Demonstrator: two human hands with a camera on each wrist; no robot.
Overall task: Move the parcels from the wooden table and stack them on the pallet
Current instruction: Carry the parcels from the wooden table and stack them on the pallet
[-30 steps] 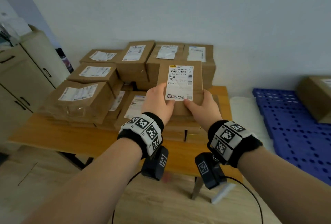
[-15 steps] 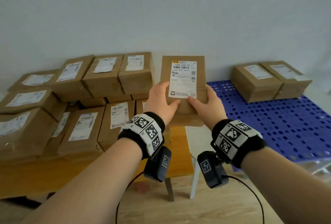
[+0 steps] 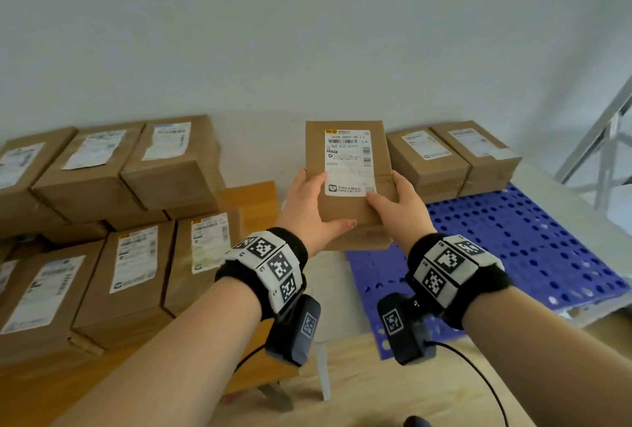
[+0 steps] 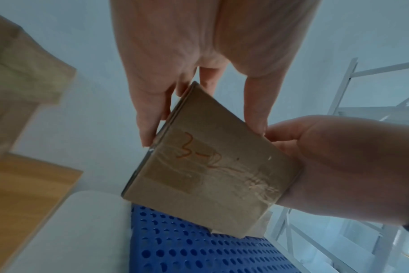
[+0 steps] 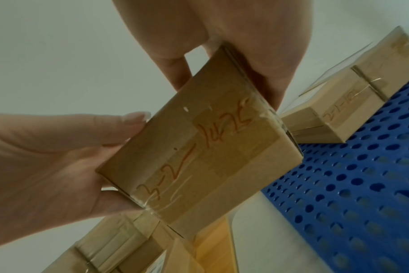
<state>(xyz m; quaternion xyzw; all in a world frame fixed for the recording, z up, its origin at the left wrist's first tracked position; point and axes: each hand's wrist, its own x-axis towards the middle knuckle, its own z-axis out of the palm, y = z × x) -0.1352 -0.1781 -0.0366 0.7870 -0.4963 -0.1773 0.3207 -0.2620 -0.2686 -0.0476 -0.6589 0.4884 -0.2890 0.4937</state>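
Observation:
I hold a brown cardboard parcel [image 3: 349, 208] with a white shipping label in the air, between the table and the pallet. My left hand [image 3: 309, 218] grips its left side and my right hand [image 3: 398, 208] grips its right side. The wrist views show its taped end [image 4: 206, 177] [image 5: 199, 157] with red handwriting, my fingers [image 4: 149, 118] wrapped around its edges. Several labelled parcels [image 3: 136, 269] lie piled on the wooden table [image 3: 253, 197] at the left. The blue perforated pallet [image 3: 533, 249] lies at the right, with two parcels [image 3: 455, 160] side by side at its far edge.
A pale wall runs behind the table and pallet. A grey metal shelf frame [image 3: 605, 149] stands at the far right beyond the pallet. A white strip of floor [image 3: 328, 276] separates the table from the pallet, with wood flooring nearer me.
Both hands have carried the parcel off the table's pile and to the right, toward the pallet. The view has swung right, so the pallet and its two parcels now sit close by.

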